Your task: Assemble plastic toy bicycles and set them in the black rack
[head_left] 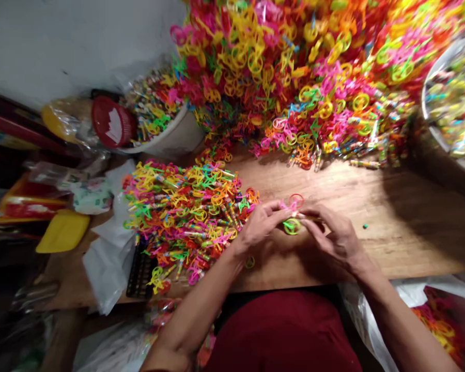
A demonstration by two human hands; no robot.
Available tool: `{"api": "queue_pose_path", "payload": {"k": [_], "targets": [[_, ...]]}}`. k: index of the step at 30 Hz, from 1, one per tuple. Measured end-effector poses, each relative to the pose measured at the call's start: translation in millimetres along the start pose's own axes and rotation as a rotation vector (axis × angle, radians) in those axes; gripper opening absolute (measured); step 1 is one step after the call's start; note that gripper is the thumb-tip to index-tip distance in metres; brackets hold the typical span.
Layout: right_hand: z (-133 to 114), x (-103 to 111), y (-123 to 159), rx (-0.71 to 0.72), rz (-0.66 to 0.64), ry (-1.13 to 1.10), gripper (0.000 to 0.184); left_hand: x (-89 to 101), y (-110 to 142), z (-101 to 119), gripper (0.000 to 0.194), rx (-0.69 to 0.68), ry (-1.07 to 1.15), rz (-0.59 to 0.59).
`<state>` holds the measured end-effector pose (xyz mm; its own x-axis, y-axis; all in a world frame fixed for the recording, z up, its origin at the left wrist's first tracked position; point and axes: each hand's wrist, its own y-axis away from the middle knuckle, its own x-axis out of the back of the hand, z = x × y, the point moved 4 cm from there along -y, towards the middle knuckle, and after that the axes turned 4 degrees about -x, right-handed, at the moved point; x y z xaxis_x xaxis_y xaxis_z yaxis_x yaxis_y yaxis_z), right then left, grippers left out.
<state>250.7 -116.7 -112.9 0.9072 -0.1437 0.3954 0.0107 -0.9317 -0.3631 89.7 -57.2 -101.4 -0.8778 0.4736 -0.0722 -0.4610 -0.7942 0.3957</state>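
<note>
A small plastic toy bicycle (292, 226) with green, pink and red parts is held up just over the wooden table. My left hand (260, 225) pinches its left side between thumb and fingers. From the other side, my right hand (339, 238) has its fingers closed on a thin striped tube (303, 216) that meets the toy. Fingers partly hide where tube and toy join. Left of my hands lies a heap of similar toys with tubes (189, 217), close to my left wrist. One loose yellow-green wheel (250, 262) rests below that wrist.
A huge pile of bright plastic toy parts (256, 62) rises at the table's back. Tubs of striped tubes stand at the back left (178, 135) and right (430, 111). An abacus-like black rack (138, 271), a yellow scoop-like piece (63, 231) and plastic bags (108, 268) sit left.
</note>
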Motion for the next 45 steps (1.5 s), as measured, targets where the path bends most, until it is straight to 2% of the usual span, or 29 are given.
{"api": "queue_pose_path", "payload": {"k": [2,4,6,7,9,10,12,15,17,19,22,25,29,32,35,40,45], "targets": [[-2,-3,-8,0.000,0.007,0.018,0.028,40.8,16,34,0.035,-0.127,-0.308,0.212],[2,1,-12,-0.028,0.026,0.053,0.029,90.2,42,75,0.028,-0.250,-0.622,0.503],[10,8,-12,-0.064,0.072,0.086,0.019,133.3,67,110,0.024,-0.232,-1.036,0.772],[14,11,-11,-0.083,0.099,0.101,0.016,147.7,76,123,0.024,-0.241,-1.194,0.889],[22,12,-7,-0.115,0.127,0.118,0.016,155.4,78,136,0.026,-0.303,-1.406,0.981],[24,10,-6,-0.124,0.121,0.121,0.016,149.1,70,135,0.028,-0.357,-1.430,0.980],[28,4,-2,-0.124,0.092,0.130,0.016,119.7,41,121,0.024,-0.443,-1.378,0.883],[35,2,2,-0.112,0.069,0.178,0.017,55.9,-25,82,0.017,-0.429,-1.265,0.585],[40,9,3,-0.111,0.090,0.248,0.016,21.2,-69,59,0.019,-0.354,-1.244,0.405],[46,19,0,-0.116,0.115,0.359,0.017,3.7,-100,46,0.024,-0.296,-1.240,0.358],[53,28,-18,-0.137,0.126,0.566,0.021,-0.3,-123,41,0.026,-0.275,-1.239,0.392],[61,19,-52,-0.176,0.116,0.720,0.024,4.3,-132,38,0.027,-0.245,-1.285,0.412],[73,-7,-97,-0.336,0.034,0.876,0.027,8.3,-140,30,0.025,-0.216,-1.348,0.374],[75,-17,-106,-0.410,-0.044,0.937,0.025,10.2,-139,27,0.023,-0.222,-1.353,0.353],[73,-9,-86,-0.370,-0.060,0.900,0.026,8.9,-124,23,0.019,-0.214,-1.335,0.296],[66,20,-31,-0.256,0.029,0.637,0.024,-7.0,-89,8,0.016,-0.198,-1.186,0.172],[58,28,2,-0.176,0.099,0.587,0.021,-25.2,-74,-3,0.016,-0.306,-1.108,0.146]]}}
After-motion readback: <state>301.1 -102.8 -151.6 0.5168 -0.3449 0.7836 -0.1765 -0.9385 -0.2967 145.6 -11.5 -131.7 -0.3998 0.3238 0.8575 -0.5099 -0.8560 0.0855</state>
